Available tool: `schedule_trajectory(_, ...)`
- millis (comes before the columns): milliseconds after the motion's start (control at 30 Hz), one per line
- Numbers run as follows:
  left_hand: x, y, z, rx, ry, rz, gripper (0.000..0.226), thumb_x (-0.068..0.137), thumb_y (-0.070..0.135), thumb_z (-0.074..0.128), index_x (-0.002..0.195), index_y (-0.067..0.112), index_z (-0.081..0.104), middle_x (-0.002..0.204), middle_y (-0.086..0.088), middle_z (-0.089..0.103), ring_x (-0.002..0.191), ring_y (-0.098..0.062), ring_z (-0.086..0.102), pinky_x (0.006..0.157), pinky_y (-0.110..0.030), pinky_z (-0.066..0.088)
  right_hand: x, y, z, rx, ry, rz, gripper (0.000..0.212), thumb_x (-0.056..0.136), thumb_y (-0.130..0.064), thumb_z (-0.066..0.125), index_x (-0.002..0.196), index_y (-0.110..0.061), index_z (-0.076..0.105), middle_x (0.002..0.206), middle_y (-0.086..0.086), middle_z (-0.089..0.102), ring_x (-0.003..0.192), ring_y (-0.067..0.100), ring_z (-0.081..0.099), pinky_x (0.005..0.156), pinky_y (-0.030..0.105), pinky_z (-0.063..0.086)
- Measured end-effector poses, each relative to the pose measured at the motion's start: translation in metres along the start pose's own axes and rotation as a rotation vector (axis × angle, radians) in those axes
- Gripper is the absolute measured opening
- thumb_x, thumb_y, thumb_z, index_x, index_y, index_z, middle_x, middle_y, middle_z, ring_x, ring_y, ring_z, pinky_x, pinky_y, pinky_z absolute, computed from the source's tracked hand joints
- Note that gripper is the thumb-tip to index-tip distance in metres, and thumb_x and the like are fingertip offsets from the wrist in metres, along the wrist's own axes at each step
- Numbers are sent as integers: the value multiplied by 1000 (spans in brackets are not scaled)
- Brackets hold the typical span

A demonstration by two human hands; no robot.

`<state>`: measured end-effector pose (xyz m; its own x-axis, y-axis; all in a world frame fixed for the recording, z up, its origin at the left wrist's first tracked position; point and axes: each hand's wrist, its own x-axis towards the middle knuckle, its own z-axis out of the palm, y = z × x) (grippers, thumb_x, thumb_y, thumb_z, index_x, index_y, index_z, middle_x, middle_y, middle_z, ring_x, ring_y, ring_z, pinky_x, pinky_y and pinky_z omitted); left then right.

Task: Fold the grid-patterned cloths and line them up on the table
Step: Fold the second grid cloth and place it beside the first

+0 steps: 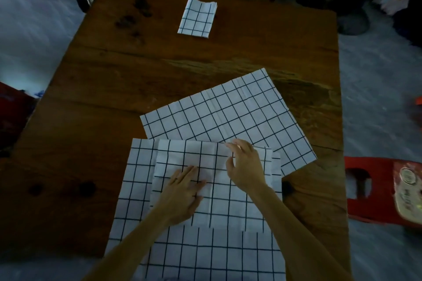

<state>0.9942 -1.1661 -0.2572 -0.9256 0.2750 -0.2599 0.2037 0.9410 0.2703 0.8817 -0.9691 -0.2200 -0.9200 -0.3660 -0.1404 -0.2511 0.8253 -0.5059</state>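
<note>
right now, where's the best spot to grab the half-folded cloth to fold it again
Probably its far edge, where the right hand already pinches the half-folded cloth. The left hand presses flat on the middle, pinning the layers. Come from above at the far corners and pull toward you, since the cloth lies flat on another spread cloth.

Wood table (pixel 205 64), red stool (pixel 370 189) (floor pale, prob. blurred).

Dim, cool-toned light; the white cloths read bluish. Faint sheen on the table (pixel 205 61) toward the right. Soft focus overall, smeared detail. Wide-angle bend at the edges; corners dark and blurred. Shadows beneath the hands (pixel 182 191) are weak.
</note>
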Motion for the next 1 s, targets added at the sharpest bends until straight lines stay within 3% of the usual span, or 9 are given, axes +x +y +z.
schedule_trajectory(100,10,9,-14,-191,186,-53,42,91,42,39,119,19,60,125,-8,57,121,-27,49,106,-48,38,-2,-6,9,-67,-139,-19,51,97,-24,44,146,-15,33,155,10,24,145,24,14,119,41,16)
schedule_trajectory(200,37,18,-27,-209,348,-114,38,89,31,43,119,11,56,118,-11,56,111,-24,49,93,-47,48,-5,-3,21,-138,-251,-71,58,98,-29,43,150,-17,21,160,10,9,148,25,-2,121,41,4)
schedule_trajectory(267,56,17,-30,-150,288,-216,48,90,32,47,133,11,45,137,-17,44,127,-30,40,104,-50,40,-6,4,24,-143,-263,-106,62,93,-24,49,148,-18,21,159,8,9,148,25,-4,121,44,4)
schedule_trajectory(333,68,12,-26,-92,171,-286,63,93,40,46,146,15,25,153,-20,19,141,-35,19,114,-52,19,-6,12,24,-112,-264,-134,65,89,-21,52,148,-18,24,159,5,12,148,24,-4,121,43,5)
schedule_trajectory(433,69,7,-15,-41,67,-328,71,92,56,28,150,20,7,157,-18,0,145,-33,-1,115,-49,1,-2,24,21,-103,-233,-113,64,90,-21,51,149,-18,26,160,2,12,148,19,-5,121,40,2)
schedule_trajectory(600,60,11,-5,-7,86,-427,77,88,61,23,150,16,11,156,-20,7,145,-33,3,115,-51,4,5,11,28,-131,-207,-121,58,98,-27,41,151,-16,21,161,6,9,148,22,-5,119,36,-6)
schedule_trajectory(800,72,12,-1,17,140,-318,84,83,35,62,148,7,17,154,-22,16,143,-33,12,115,-50,8,11,-7,60,-137,-236,-130,65,93,-42,10,153,-14,12,161,6,1,147,21,-15,120,43,-6)
schedule_trajectory(1000,72,2,5,-2,129,-384,68,93,35,43,149,10,14,155,-21,13,145,-31,3,114,-51,2,17,4,67,-193,-208,-121,60,100,-41,19,152,-14,11,161,7,-1,147,21,-14,119,44,-8)
